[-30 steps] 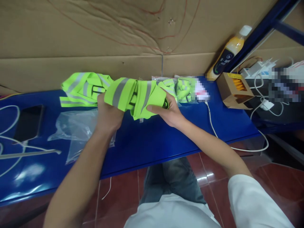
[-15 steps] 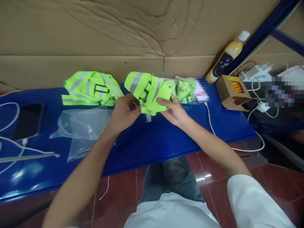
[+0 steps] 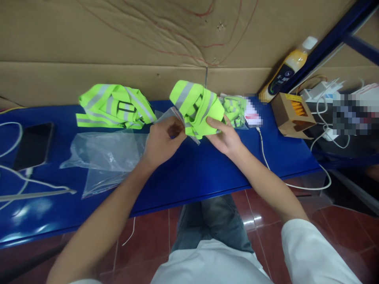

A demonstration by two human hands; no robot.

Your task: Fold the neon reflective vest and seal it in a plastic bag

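Just off centre toward one o'clock, clasps a rolled yellow-green strap bundle [image 3: 201, 106] in the right hand [image 3: 226, 136], with thumb across the near face and fingers tucked behind, pressed against the cloth; extends the right forearm [image 3: 269, 183] from four o'clock, bare below a white sleeve [image 3: 308, 244]; angles the left forearm [image 3: 109, 217] in from eight o'clock; curls the left hand [image 3: 164, 138] into a loose ring just beside the lower left of the roll, with thumb and fingertips nearly together at the slanting edge of a clear bag [image 3: 177, 112]; cannot tell whether plastic is pinched there; stands at a glossy blue worktop [image 3: 189, 173]; has on it, at ten o'clock, a looser strap bundle [image 3: 115, 106] with silver bands; has flat clear bags [image 3: 103, 152] at nine, and farther out a dark phone [image 3: 34, 146]; has at two o'clock a packet of green straps [image 3: 233, 108], then, farther out, a yellow drink bottle [image 3: 286, 73] and, nearer three, an open cardboard box [image 3: 284, 118]; faces a brown cardboard wall [image 3: 118, 43] at twelve, marked with curving red lines; wears grey trousers [image 3: 216, 225] at six, above a dark red tiled floor [image 3: 151, 240].
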